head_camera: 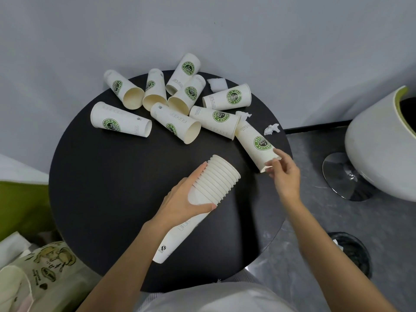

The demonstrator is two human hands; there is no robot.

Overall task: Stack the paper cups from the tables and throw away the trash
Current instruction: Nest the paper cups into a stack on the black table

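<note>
- Eight more cups point(175, 122) lie on their sides beyond the stack of cups point(216, 176), crowded and overlapping, some mouths facing it.
- Two crumpled tissues point(272, 129) and a flat white scrap point(217, 84) lie beyond-right of the stack, among the cups.
- Left hand point(180, 199) grips the stack, tilted, rims up-right, over mid desk point(112, 176).
- Right hand point(286, 176) pinches the rim of a loose cup point(256, 143) lying just right of the stack.
- Desk is round and black; grey wall behind it, grey floor.
- Right of the stack: white chair point(378, 154) on a chrome base, cut off by the frame edge.
- Below-right: black bin point(358, 255), contents hard to make out.
- Left of the stack: printed tote bag point(45, 266), green seat point(22, 203).
- Stack's lower part is hidden behind the left forearm.
</note>
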